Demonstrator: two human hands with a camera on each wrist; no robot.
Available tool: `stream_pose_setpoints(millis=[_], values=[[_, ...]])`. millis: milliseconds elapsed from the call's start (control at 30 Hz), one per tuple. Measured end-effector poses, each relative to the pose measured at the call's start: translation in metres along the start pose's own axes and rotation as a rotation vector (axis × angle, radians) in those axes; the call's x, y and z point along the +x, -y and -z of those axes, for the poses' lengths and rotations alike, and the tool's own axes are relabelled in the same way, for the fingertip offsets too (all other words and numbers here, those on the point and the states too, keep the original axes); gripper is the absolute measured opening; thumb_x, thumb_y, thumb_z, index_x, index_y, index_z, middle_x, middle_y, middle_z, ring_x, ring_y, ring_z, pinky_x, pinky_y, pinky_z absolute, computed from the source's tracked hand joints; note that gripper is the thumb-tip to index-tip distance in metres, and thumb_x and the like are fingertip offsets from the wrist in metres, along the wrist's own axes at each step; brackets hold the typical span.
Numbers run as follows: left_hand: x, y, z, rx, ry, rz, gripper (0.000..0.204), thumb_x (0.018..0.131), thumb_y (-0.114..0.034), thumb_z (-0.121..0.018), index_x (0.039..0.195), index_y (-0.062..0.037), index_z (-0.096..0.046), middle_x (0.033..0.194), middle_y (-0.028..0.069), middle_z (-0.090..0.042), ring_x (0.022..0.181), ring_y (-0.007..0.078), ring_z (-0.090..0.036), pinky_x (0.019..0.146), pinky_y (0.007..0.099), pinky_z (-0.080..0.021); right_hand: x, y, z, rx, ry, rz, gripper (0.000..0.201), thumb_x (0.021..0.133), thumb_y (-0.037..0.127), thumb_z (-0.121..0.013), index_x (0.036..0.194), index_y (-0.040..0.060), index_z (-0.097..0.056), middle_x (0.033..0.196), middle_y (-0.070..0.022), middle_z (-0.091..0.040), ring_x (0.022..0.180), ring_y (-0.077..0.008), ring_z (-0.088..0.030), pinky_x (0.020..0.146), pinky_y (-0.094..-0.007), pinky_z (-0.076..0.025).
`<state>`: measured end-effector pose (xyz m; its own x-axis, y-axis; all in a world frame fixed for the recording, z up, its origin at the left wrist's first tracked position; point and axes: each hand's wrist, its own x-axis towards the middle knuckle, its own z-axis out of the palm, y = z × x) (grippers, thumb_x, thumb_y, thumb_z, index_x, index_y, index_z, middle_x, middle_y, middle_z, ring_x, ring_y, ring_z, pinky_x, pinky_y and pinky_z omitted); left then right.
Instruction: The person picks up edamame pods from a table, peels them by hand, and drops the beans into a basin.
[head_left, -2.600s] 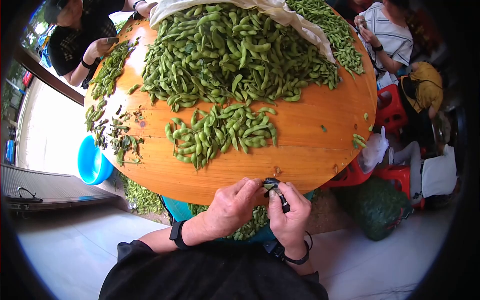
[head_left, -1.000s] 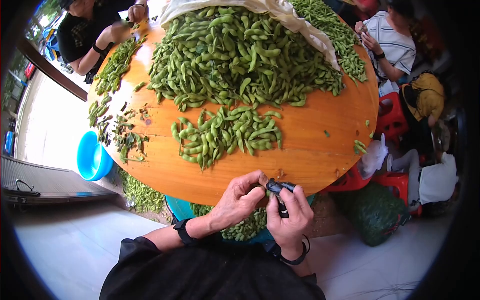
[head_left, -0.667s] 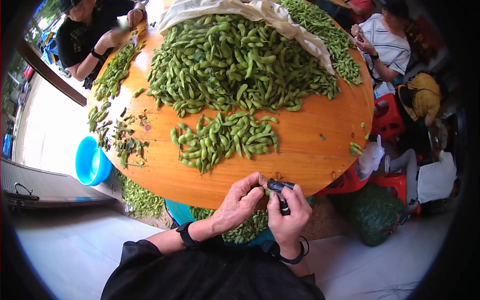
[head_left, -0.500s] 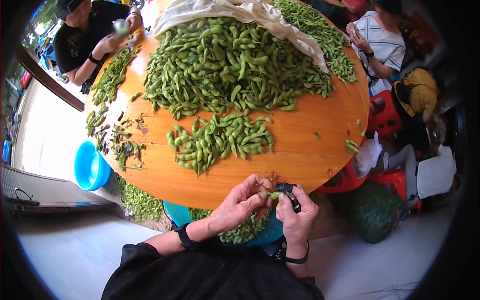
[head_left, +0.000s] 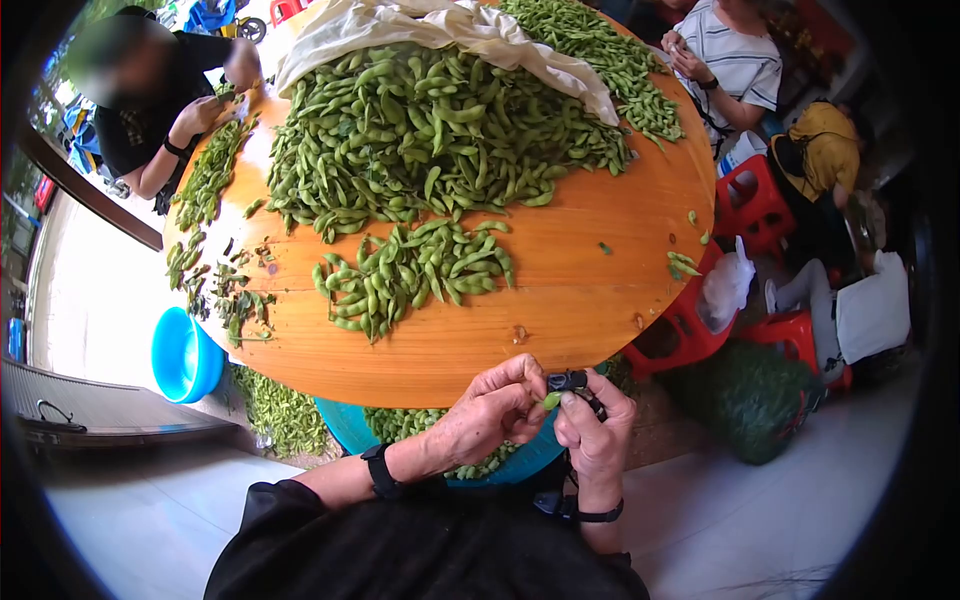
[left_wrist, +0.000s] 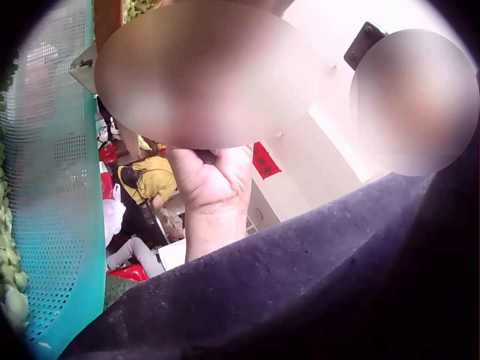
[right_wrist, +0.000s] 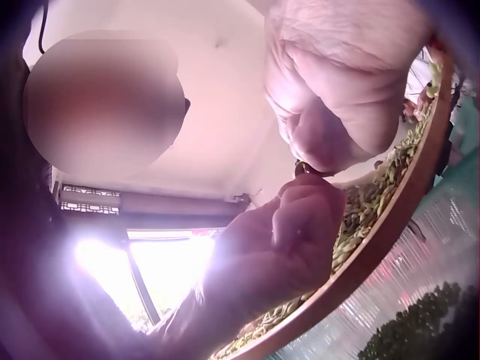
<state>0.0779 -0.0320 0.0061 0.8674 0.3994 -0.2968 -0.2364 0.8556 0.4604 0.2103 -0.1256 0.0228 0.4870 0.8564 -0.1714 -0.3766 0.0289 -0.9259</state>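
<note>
In the head view my left hand [head_left: 495, 405] and right hand [head_left: 597, 420] meet just past the table's near edge. Between their fingertips sits a small green edamame pod [head_left: 552, 399]. The left thumb and fingers pinch its left side, while the right thumb presses it from the right. A black piece [head_left: 567, 380] lies along the right index finger, with a black band [head_left: 598, 408] below it; I cannot tell if these are finger wraps or a tool. A blur covers much of the left wrist view. The right wrist view shows both hands' fingertips together.
A large heap of edamame [head_left: 410, 140] under a cream cloth [head_left: 470, 25] and a smaller pile [head_left: 410, 275] lie on the round wooden table [head_left: 590, 270]. Below the hands is a teal basket [head_left: 340, 425] of pods. A blue basin [head_left: 185, 355] stands left; people sit around.
The head view has shifted, moving the table and piles left. More of the green pod shows between the hands, which stay close together. The person at upper left has moved their arms.
</note>
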Motion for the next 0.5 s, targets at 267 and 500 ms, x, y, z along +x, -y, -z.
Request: stream_pose_setpoints(millis=[267,500], values=[[0.007,0.006,0.015,-0.019,0.170,0.058,0.025,0.094,-0.013,-0.047,0.117,-0.0060,-0.052,0.099,0.0073,-0.056,0.079,0.0147,-0.051,0.067,0.0266,-0.044,-0.015,0.012,0.033,-0.035,-0.207,0.120,0.012,0.086,-0.002,-0.062,0.096,-0.0078,-0.065,0.066,-0.0008,-0.052,0.048,-0.0050,-0.047,0.041,-0.0220,-0.036],[0.010,-0.002,0.012,0.007,0.188,0.071,0.073,0.100,-0.060,-0.034,0.140,0.0001,-0.041,0.138,0.0196,-0.051,0.126,0.0289,-0.051,0.105,0.0416,-0.041,-0.014,0.041,0.089,-1.473,-0.482,0.435,0.025,0.080,0.004,-0.071,0.101,-0.0063,-0.062,0.086,-0.0190,-0.062,0.074,-0.0399,-0.062,0.067,-0.0451,-0.049]])
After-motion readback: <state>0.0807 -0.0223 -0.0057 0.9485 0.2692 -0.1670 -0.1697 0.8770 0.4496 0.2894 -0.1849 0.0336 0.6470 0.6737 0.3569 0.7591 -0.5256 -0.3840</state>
